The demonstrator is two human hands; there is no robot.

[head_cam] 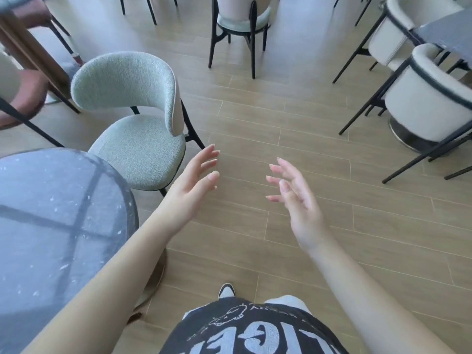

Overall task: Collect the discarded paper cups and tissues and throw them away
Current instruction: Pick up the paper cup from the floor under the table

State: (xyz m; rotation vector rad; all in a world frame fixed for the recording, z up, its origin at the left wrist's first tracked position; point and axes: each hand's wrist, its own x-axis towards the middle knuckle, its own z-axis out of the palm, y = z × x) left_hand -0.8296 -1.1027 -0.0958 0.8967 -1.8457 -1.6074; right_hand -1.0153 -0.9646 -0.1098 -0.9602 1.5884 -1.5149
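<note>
Fingers spread on two empty hands: left hand [190, 183], right hand [297, 200]

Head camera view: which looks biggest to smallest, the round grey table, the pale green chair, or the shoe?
1. Round grey table, though nearness to the camera inflates it.
2. Pale green chair.
3. Shoe, mostly hidden.

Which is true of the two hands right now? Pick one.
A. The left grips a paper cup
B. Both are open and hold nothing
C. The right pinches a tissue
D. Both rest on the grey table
B: the left hand and right hand hang over the wooden floor with fingers spread, holding nothing.
</note>
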